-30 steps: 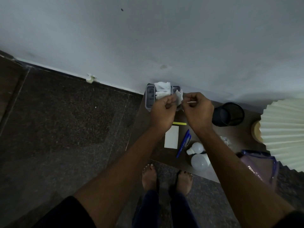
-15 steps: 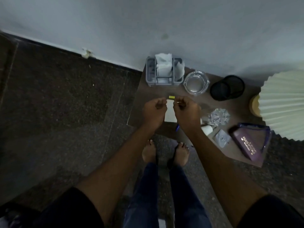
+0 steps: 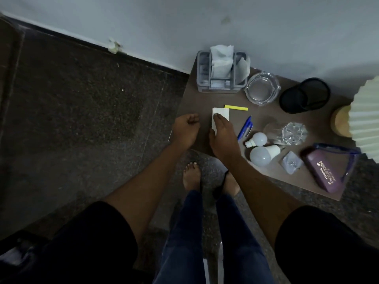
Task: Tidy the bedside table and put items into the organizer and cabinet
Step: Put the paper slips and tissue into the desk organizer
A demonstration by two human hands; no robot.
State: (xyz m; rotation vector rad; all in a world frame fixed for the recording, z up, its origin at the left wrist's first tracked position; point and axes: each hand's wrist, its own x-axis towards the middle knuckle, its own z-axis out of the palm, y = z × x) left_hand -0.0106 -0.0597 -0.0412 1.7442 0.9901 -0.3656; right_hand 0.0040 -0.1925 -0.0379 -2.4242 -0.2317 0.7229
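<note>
My right hand point(image 3: 222, 136) lies flat on a white card point(image 3: 222, 114) near the front left of the brown bedside table point(image 3: 194, 99), fingertips on top of it. My left hand point(image 3: 185, 130) hovers loosely curled at the table's left edge with nothing in it. The grey organizer point(image 3: 219, 89) stands at the back left against the wall with white tissues point(image 3: 222, 58) in it. A yellow marker point(image 3: 235, 107) lies just behind the card. A blue pen point(image 3: 245, 128) lies to the right of my right hand.
Right of the organizer are a glass ashtray point(image 3: 262, 88) and a black mesh cup point(image 3: 303, 96). Two white bulbs point(image 3: 260, 148), a crystal piece point(image 3: 293, 133), a small plastic packet point(image 3: 291, 162) and a purple spectacle case point(image 3: 326, 171) lie at the front right. A pleated lampshade point(image 3: 367, 119) overhangs the right edge.
Both hands drew back from the organizer toward the table's front. The right hand then came down onto the white card, and the left moved out to the left edge.
</note>
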